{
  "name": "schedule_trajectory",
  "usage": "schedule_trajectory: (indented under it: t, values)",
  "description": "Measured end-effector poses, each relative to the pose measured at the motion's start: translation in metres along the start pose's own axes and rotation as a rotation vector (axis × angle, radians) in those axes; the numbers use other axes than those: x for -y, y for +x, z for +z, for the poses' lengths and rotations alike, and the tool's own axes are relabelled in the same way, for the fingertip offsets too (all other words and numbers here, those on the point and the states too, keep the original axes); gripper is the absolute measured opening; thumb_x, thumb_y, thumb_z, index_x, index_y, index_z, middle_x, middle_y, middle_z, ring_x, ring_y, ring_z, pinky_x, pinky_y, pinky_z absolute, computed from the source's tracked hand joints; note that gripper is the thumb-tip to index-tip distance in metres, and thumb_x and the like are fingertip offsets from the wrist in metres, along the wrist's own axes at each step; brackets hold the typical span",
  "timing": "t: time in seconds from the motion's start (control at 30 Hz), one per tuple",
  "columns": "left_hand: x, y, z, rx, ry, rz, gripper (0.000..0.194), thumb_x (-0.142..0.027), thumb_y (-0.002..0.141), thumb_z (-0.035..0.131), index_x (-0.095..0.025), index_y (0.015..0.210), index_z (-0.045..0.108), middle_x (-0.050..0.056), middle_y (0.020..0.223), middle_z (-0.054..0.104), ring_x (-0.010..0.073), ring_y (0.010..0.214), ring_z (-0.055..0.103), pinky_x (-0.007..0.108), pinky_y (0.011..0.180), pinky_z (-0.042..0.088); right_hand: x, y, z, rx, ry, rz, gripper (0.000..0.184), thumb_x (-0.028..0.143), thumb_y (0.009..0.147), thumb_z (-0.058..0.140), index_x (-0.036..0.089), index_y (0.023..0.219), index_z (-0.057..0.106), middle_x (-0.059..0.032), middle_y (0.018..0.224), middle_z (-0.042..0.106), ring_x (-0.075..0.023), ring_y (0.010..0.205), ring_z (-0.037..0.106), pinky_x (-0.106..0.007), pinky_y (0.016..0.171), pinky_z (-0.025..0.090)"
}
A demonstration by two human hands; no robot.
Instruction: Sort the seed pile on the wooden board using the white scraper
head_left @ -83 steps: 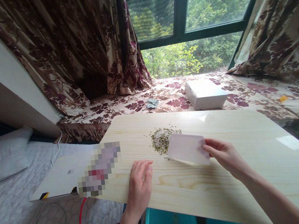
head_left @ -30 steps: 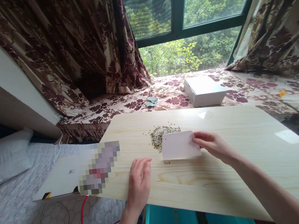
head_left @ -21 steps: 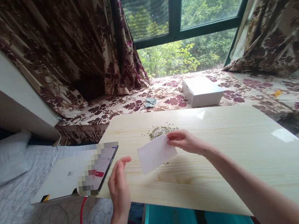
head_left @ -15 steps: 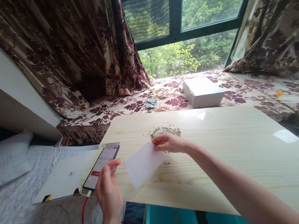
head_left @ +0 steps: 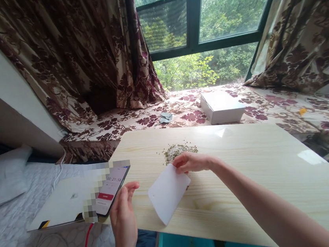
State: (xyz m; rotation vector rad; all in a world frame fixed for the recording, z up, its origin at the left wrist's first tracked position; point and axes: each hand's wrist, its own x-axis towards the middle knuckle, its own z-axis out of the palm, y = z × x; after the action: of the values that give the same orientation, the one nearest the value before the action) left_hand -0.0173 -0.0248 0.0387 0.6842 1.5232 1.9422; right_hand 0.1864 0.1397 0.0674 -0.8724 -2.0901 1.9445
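A thin white card (head_left: 168,194) is showing rounded corners and a small hole near one of them, and is slanting on the near side of a pile of green and white grains (head_left: 177,150). The right hand (head_left: 193,162) is pinching the card's end nearest the pile, its fingers partly hiding the pile's near edge. Left of the pile, the left hand (head_left: 124,217) is hanging loosely open beside a phone (head_left: 116,186). Beyond the pile, a white box (head_left: 223,107) is sitting.

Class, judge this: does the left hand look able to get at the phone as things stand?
Probably yes. The left hand, which seems to hold nothing, is right beside the phone, and nothing visible lies between them. The white card is on its other side, in the right hand.
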Motion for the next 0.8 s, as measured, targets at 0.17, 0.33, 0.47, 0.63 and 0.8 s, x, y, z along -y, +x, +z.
schedule_trajectory:
  t: [0.17,0.33,0.47,0.63,0.8]
  values:
    - [0.011,-0.004,0.007,0.089,0.046,-0.029,0.035,-0.048,0.084,0.057,-0.016,0.090,0.069,0.005,0.093,0.071,0.0185,0.094,0.064,0.035,0.099,0.047,-0.006,-0.033,-0.008,-0.062,-0.038,0.057,0.018,0.019,0.065,0.065,0.018,0.081,0.074,0.0012,0.072,0.066,-0.0123,0.066,0.055,-0.021,0.055,0.043]
    - [0.020,-0.006,0.017,0.172,0.218,0.045,0.042,-0.053,0.084,0.052,-0.016,0.090,0.069,0.007,0.098,0.071,0.0216,0.100,0.063,0.035,0.098,0.047,-0.011,-0.071,-0.009,-0.125,0.017,0.065,0.016,0.022,0.064,0.066,0.018,0.078,0.074,0.0017,0.069,0.066,-0.0121,0.064,0.054,-0.022,0.054,0.042]
    - [0.016,-0.008,0.028,0.229,0.302,0.061,0.046,-0.058,0.084,0.050,-0.016,0.092,0.069,0.007,0.099,0.071,0.0226,0.099,0.063,0.035,0.096,0.047,-0.013,-0.102,-0.008,-0.181,0.053,0.094,0.019,0.028,0.064,0.068,0.018,0.079,0.075,0.0007,0.069,0.066,-0.0127,0.063,0.054,-0.023,0.054,0.042]
    - [0.012,-0.007,0.037,0.282,0.403,0.067,0.044,-0.058,0.082,0.054,-0.018,0.092,0.068,0.007,0.099,0.071,0.0225,0.097,0.064,0.033,0.089,0.049,-0.019,-0.133,-0.009,-0.421,0.094,0.068,0.030,0.041,0.067,0.069,0.016,0.084,0.075,-0.0023,0.071,0.066,-0.0135,0.061,0.055,-0.025,0.055,0.044]
    - [0.015,-0.009,0.040,0.351,0.490,0.087,0.041,-0.055,0.082,0.054,-0.019,0.098,0.068,0.008,0.102,0.070,0.0239,0.103,0.062,0.035,0.092,0.047,-0.027,-0.148,-0.007,-0.521,0.135,0.142,0.032,0.042,0.066,0.071,0.016,0.085,0.076,-0.0010,0.067,0.064,-0.0106,0.055,0.049,-0.022,0.050,0.039]
